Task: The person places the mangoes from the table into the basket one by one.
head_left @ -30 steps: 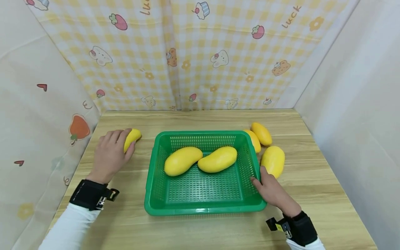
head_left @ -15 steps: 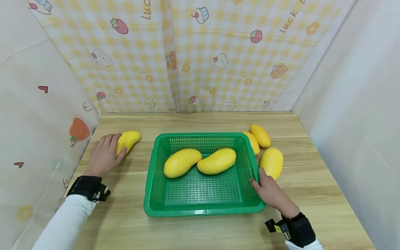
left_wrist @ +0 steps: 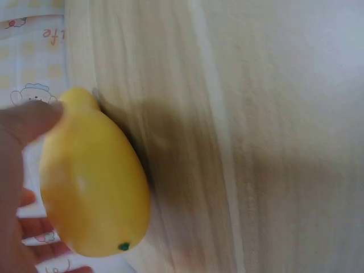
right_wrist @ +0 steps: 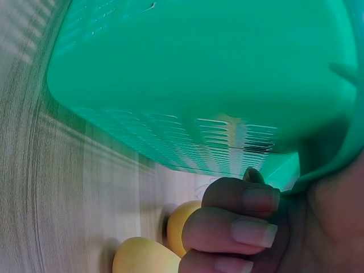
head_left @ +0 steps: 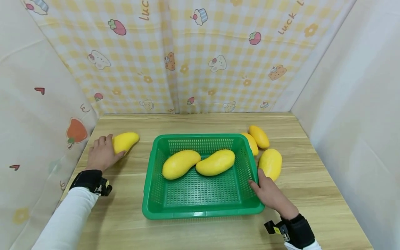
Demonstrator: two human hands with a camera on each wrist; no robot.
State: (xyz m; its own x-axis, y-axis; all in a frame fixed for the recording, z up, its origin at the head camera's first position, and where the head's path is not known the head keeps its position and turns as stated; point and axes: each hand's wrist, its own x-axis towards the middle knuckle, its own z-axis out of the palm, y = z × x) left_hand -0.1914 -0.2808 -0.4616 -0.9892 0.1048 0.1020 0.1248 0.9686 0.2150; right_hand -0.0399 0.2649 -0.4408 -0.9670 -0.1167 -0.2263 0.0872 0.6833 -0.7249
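Note:
At the table's left my left hand [head_left: 102, 152] lies along the left side of a yellow mango [head_left: 125, 142], thumb at its near side. In the left wrist view the thumb overlaps the narrow end of that mango [left_wrist: 94, 182], the other fingers spread partly behind it; whether they touch it is unclear. My right hand [head_left: 271, 192] grips the right rim of a green plastic basket [head_left: 200, 211], thumb inside and fingers curled outside, as the right wrist view shows beneath the basket wall [right_wrist: 199, 68]. Two yellow mangoes [head_left: 181, 165] lie inside the basket.
Right of the basket lie a larger yellow mango [head_left: 270, 164] and two smaller orange-yellow ones [head_left: 259, 136], one partly hidden by the rim. The wooden table [head_left: 200, 236] meets a checked cloth [head_left: 193, 69] behind and pale sheets at both sides.
My left hand has slid leftward off the top of the mango, so more of the fruit shows. The mango stays about where it was. My right hand keeps its grip on the basket.

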